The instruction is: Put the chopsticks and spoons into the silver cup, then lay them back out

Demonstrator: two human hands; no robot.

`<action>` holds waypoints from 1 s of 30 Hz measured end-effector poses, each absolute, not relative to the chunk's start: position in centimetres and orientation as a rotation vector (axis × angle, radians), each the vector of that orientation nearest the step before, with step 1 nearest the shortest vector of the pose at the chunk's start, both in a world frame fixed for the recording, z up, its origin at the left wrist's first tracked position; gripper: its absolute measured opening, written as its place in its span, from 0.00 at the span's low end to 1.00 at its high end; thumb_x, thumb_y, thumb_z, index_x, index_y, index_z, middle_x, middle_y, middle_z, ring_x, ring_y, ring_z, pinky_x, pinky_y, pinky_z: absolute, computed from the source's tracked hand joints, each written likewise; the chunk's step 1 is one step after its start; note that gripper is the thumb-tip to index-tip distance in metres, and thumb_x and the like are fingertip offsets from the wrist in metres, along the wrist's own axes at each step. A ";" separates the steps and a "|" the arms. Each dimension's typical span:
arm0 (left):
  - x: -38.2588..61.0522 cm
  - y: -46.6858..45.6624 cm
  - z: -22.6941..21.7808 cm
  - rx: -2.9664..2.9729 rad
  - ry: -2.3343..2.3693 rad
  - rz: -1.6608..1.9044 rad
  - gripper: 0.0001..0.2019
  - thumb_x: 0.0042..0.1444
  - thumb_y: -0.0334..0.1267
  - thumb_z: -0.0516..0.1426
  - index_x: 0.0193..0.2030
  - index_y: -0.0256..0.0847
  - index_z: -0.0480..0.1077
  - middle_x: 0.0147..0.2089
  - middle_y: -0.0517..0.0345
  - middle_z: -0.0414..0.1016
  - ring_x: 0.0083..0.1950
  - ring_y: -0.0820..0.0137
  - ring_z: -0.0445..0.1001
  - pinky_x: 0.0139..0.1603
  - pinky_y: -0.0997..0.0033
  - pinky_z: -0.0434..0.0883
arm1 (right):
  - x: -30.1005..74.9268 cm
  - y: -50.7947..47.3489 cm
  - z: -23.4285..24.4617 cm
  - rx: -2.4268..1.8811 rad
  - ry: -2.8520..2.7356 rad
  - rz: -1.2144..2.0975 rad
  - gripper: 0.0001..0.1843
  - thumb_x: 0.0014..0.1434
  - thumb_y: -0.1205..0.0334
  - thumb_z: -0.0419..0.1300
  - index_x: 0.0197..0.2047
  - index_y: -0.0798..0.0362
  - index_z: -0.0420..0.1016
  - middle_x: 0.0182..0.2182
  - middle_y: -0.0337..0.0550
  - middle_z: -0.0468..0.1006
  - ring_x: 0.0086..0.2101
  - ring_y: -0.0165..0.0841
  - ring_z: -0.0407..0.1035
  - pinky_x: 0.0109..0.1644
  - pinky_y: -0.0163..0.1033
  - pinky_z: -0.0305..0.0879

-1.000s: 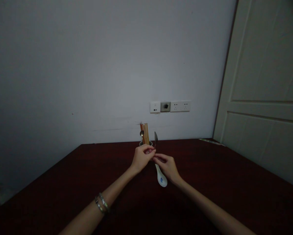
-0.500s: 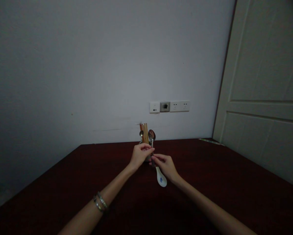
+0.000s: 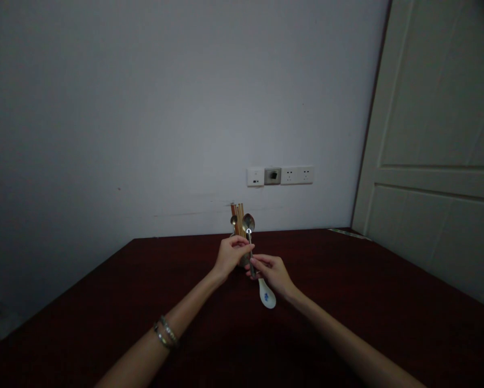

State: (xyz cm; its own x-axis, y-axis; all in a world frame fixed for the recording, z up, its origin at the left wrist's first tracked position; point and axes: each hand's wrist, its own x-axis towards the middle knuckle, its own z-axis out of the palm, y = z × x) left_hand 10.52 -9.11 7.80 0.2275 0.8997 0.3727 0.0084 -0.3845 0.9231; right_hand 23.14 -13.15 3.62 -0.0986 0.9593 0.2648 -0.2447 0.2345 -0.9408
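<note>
A metal spoon (image 3: 248,222) is held bowl up, tilted slightly to the left. My right hand (image 3: 273,274) pinches its handle near the lower end. Higher on the same handle, the thumb and fingers of my left hand (image 3: 230,257) are closed. Behind my left hand stands a holder (image 3: 244,261), mostly hidden by the hands. Several wooden chopsticks (image 3: 240,218) and a smaller metal spoon (image 3: 234,221) rise from its place. A white soup spoon (image 3: 267,296) with a blue mark lies on the table below my right hand, its handle end hidden.
The dark red table (image 3: 209,345) reaches back to a pale wall (image 3: 177,118). Sockets and a switch panel (image 3: 280,175) are set in the wall. A panelled door (image 3: 436,161) stands at the right. A thin strip (image 3: 349,234) lies along the table's back right edge.
The bowl of the metal spoon has tilted a little to the left, and its handle catches more light. Both hands stay nearly in place.
</note>
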 end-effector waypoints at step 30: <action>7.9 -0.5 12.7 1.406 1.059 1.476 0.17 0.33 0.43 0.63 0.28 0.31 0.71 0.16 0.65 0.59 0.16 0.82 0.53 0.16 0.79 0.51 | 30.3 -9.4 -0.2 -1.009 -1.118 0.873 0.23 0.47 0.47 0.57 0.33 0.61 0.73 0.23 0.47 0.75 0.21 0.30 0.69 0.22 0.33 0.64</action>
State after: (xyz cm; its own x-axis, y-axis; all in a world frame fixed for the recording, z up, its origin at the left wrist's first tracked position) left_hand 7.91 -0.55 12.74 -0.0405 0.9500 0.3097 -0.0111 -0.3104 0.9505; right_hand 30.28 -9.37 -0.16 0.2238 0.9294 0.2934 -0.0591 0.3134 -0.9478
